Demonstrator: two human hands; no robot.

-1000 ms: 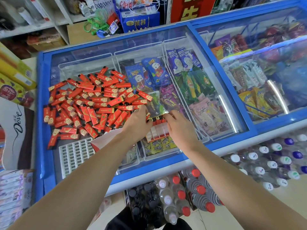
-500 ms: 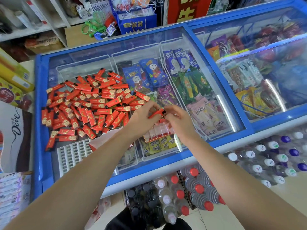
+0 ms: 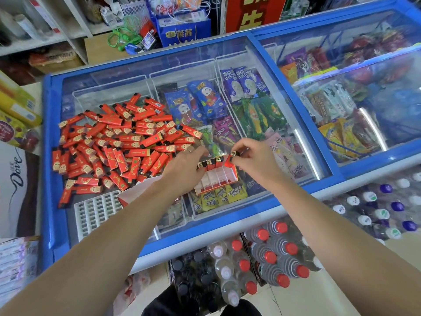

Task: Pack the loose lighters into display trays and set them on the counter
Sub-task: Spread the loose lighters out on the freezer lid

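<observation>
A big heap of loose red lighters [image 3: 118, 142] lies on the glass lid of the blue chest freezer [image 3: 49, 169]. A small red display tray [image 3: 216, 180] with white compartments sits on the glass just right of the heap. Three lighters [image 3: 208, 164] stand upright along its far row. My right hand [image 3: 252, 159] pinches one red lighter [image 3: 231, 157] upright over the tray's far right corner. My left hand [image 3: 184, 165] rests at the tray's left side, fingers by the standing lighters; what they touch is hidden.
A white empty grid tray [image 3: 95, 210] lies on the glass at the front left, with a red-and-white box [image 3: 136, 192] beside it under my left arm. Bottled drinks [image 3: 262, 254] stand on the floor below the freezer. Shelves and boxes are behind and left.
My right hand took the lighter that both hands held over the tray and now holds it upright at the far right corner. My left hand dropped to the tray's left side.
</observation>
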